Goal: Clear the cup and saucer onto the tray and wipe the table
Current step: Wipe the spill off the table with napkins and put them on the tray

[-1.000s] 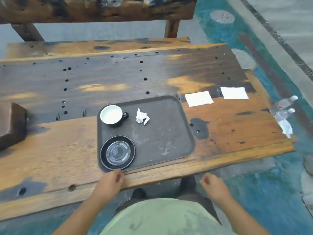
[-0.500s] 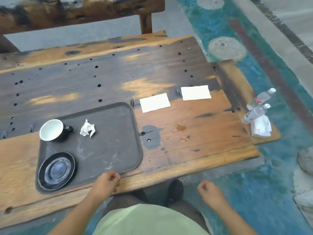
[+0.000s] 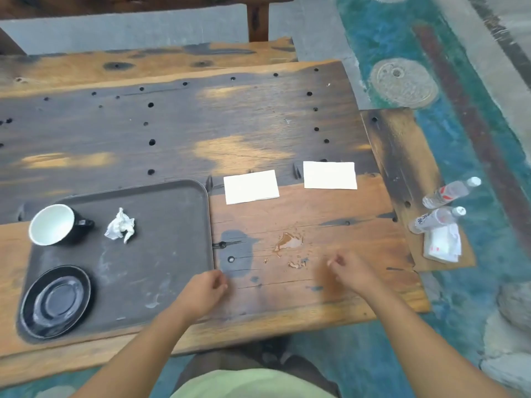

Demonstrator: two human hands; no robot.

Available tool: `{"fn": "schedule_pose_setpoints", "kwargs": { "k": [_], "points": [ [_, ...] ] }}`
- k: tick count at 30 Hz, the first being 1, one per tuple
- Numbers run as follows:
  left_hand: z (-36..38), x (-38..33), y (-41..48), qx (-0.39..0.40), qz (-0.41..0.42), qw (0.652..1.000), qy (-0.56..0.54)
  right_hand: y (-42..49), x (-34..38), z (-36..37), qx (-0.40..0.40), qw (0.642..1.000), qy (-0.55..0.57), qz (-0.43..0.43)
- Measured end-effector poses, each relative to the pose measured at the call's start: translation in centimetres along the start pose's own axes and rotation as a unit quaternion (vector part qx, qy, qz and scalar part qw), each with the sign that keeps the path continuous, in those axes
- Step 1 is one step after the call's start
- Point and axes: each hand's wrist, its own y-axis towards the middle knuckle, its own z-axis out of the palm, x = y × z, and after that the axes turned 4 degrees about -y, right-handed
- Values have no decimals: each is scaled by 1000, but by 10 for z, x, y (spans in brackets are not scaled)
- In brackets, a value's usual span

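Observation:
A dark grey tray (image 3: 161, 254) lies at the left on the wooden table (image 3: 316, 297). On it stand a black cup (image 3: 54, 224) with a white inside, a black saucer (image 3: 56, 301) and a crumpled white tissue (image 3: 120, 225). To the right of the tray, a small brown spill (image 3: 288, 242) wets the wood. My left hand (image 3: 202, 291) hovers at the tray's front right corner, fingers loosely curled, holding nothing. My right hand (image 3: 349, 272) is blurred just right of the spill, fingers curled, also with nothing in it.
Two flat white napkins (image 3: 251, 186) (image 3: 330, 175) lie beyond the spill. On a lower board at the right are two plastic bottles (image 3: 449, 192) (image 3: 436, 219) and a tissue pack (image 3: 442, 244). A wooden bench stands behind the table. Blue painted floor lies to the right.
The view has swung to the right, so the tray now sits at the left. Both hands have moved forward from the table's front edge over the wood, the right one toward the spill.

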Motion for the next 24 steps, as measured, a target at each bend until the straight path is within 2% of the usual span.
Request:
{"fn": "schedule_pose_setpoints", "kwargs": {
  "k": [8, 13, 17, 24],
  "points": [
    [-46, -60, 108, -47, 73, 996, 21, 92, 45, -68, -57, 994, -78, -42],
    [-72, -88, 177, -93, 115, 988, 55, 147, 63, -102, -118, 975, -145, -117],
    [-83, -105, 217, -111, 158, 978, 76, 187, 72, -120, -132, 955, -209, -162],
    [-102, -114, 257, -95, 174, 966, 164, 240, 73, -130, -121, 943, -264, -160]
  ]
}}
